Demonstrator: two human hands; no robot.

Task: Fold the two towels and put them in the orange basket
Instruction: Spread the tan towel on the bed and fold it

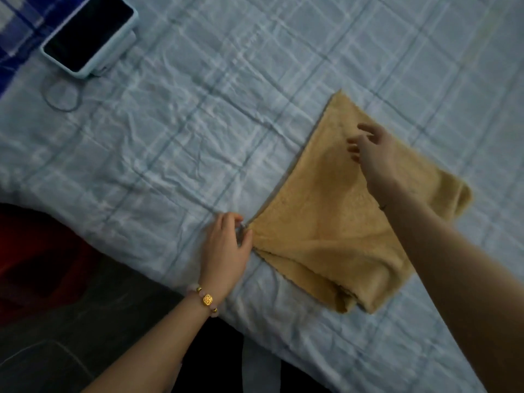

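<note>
A tan towel (326,222) lies folded in layers on the pale blue checked bed sheet (198,123), right of centre. My left hand (226,248), with a beaded bracelet at the wrist, pinches the towel's near left corner. My right hand (374,151) hovers over the towel's far part with fingers spread and relaxed, holding nothing. Only one towel is in view. A red-orange shape (34,251) at the left edge, below the bed, may be the basket; it is too dark to tell.
A phone in a light blue case (88,35) rests on a small box at the far left of the bed, with a thin cable loop (61,95) beside it. The bed's edge runs diagonally from left to bottom right; dark floor lies below.
</note>
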